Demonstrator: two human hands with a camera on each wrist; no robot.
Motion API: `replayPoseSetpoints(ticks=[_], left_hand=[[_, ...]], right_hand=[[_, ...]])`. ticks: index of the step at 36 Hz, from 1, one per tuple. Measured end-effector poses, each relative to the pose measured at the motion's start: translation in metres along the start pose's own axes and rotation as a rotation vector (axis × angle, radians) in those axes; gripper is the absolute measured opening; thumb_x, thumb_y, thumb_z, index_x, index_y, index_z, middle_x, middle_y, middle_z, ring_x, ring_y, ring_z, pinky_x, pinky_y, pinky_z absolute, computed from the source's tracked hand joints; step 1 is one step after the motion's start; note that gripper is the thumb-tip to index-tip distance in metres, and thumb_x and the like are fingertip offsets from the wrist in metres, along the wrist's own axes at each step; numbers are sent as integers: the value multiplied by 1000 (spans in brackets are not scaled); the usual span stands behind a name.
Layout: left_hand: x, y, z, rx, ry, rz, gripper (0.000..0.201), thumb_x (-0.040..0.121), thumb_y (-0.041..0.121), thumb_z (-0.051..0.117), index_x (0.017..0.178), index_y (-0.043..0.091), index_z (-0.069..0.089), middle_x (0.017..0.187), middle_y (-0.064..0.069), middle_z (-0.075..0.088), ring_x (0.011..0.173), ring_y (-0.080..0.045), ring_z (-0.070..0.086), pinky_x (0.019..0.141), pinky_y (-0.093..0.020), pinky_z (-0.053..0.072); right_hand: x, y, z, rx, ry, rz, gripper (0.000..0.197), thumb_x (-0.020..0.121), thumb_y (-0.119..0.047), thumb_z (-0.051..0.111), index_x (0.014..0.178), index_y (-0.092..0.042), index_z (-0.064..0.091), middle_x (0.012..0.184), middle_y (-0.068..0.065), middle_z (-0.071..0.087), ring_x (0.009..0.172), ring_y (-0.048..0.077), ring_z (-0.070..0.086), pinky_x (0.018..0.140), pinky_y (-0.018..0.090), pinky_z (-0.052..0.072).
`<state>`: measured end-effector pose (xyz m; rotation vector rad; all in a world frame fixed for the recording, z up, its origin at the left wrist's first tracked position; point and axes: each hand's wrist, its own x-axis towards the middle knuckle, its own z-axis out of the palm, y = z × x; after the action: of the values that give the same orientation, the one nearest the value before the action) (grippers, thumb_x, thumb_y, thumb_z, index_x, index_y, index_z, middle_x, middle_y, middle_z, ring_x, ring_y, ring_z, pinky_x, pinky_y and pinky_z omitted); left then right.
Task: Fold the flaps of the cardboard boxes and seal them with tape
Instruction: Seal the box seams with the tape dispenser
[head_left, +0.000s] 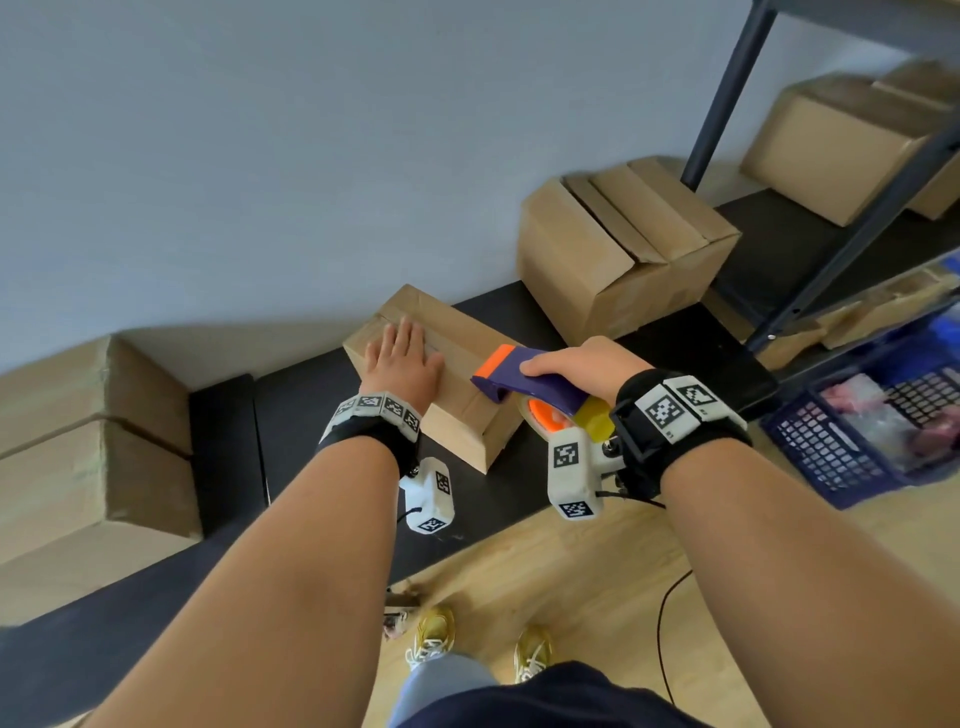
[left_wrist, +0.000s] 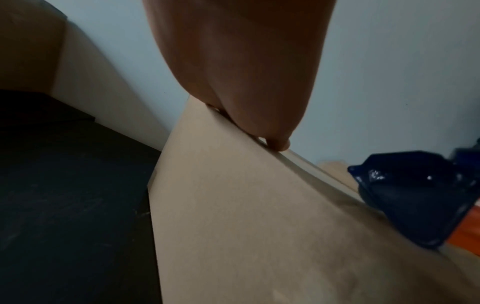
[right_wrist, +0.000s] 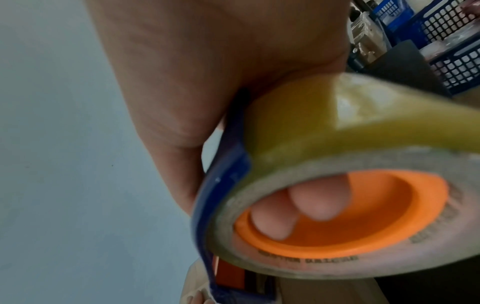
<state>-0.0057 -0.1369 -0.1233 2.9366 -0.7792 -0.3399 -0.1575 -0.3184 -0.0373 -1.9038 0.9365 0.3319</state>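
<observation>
L hand (head_left: 402, 358) is lying flat, fingers straight, pressing down on top of the small cardboard box (head_left: 457, 405) w/ closed flaps, sitting mid-frame on the black bench (head_left: 291, 415). R hand (head_left: 582, 366) is gripping the purple/orange tape dispenser (head_left: 524, 382), fingers curled thru its roll core, front edge touching the box top at the hand's 9 o'clock. Bigger box (head_left: 618, 254) is sitting at 1 o'clock, flaps partly open; blue crate (head_left: 831, 452) at 3 o'clock.

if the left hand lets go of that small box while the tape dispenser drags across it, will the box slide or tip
The small box would probably slide: it sits on a smooth black surface and looks light. Tipping seems unlikely, since it lies low and flat. The left hand pressing flat on top likely steadies it against the tape dispenser.
</observation>
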Motion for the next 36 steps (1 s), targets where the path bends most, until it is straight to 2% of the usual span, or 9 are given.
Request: replayPoseSetpoints(ticks=[5,10,14,17,19,24,30,36], left_hand=[[-2,2,3,46,-11,9,61,101,45,15,154,16,3,161,-1,-4,148,-21,-7,120,-44,1],[-1,2,5,90,-31,18,61,102,44,14,154,16,-1,161,-2,-8,147,-22,-10,119,-45,-1],[1,1,6,111,-40,23,61,102,43,17,154,16,0,161,-2,-9,147,-23,-12,119,-47,-3],[-1,2,4,67,-32,7,61,102,45,13,154,17,0,161,0,-7,147,-20,-10,119,-44,-4],[-2,4,3,64,-13,6,61,101,46,13,154,17,1,161,0,-6,148,-20,-9,120,-44,-2],[-8,17,-1,-51,66,-35,57,102,41,18,154,19,8,161,-1,-3,148,-21,-6,120,-43,1],[-15,40,5,-31,52,132,50,104,37,16,153,27,11,161,2,-1,148,-19,-4,120,-42,0],[-10,38,12,30,25,120,53,104,38,13,154,25,2,161,0,-6,148,-21,-7,119,-45,-3]], right_hand=[[-2,7,-2,-3,-32,6,62,77,-50,74,120,-8,59,107,8,67,94,20,64,76,28,47],[-6,16,-13,-71,-34,5,53,78,-50,73,111,-11,60,97,5,65,85,16,62,68,26,44],[-11,28,-24,-79,-71,27,48,80,-49,71,107,-12,63,102,9,68,93,23,65,82,33,48],[-13,37,-27,-48,-111,56,44,80,-48,71,104,-12,64,103,10,70,98,25,66,93,37,48],[-12,40,-25,-55,-105,61,47,80,-50,71,105,-10,64,102,10,70,96,25,66,91,36,49],[-3,42,-14,-76,-46,30,52,79,-55,69,104,-9,63,95,8,69,86,20,65,75,29,47],[8,35,1,-22,-8,-23,54,79,-55,70,103,-7,67,94,8,69,80,17,63,65,26,43],[16,38,9,-26,-32,-8,55,80,-57,67,105,-8,64,97,8,68,86,18,64,72,28,45]])
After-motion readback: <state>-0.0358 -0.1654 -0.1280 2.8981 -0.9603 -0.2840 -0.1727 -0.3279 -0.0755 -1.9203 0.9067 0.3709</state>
